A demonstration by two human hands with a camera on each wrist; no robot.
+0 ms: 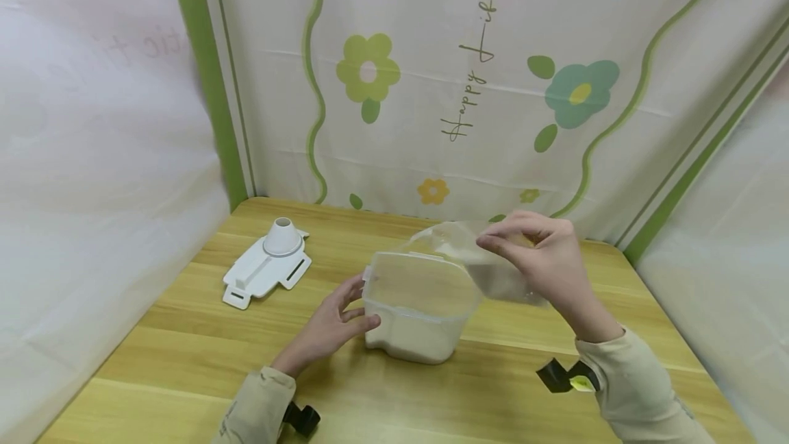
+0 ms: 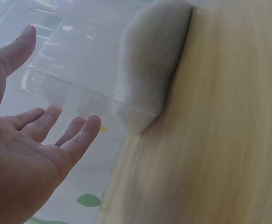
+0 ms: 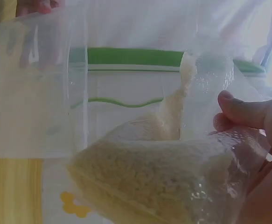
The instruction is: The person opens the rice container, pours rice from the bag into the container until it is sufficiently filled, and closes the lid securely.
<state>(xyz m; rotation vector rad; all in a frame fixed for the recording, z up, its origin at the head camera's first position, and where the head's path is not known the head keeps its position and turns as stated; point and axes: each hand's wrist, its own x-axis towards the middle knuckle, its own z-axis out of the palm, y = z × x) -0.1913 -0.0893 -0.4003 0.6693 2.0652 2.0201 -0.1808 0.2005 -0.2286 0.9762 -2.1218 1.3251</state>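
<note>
Pinching a clear plastic bag of rice, the right hand holds it at the far right side of a translucent storage container partly filled with white grains. The left hand spreads its fingers loosely at the container's left side; contact is unclear. A white spouted lid lies left on the bench.

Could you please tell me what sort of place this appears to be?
It is probably a small curtained-off booth set up around a work surface: a wood-grain table stands before a flower-printed "Happy Life" curtain, and pale hanging sheets close in both sides.
</note>
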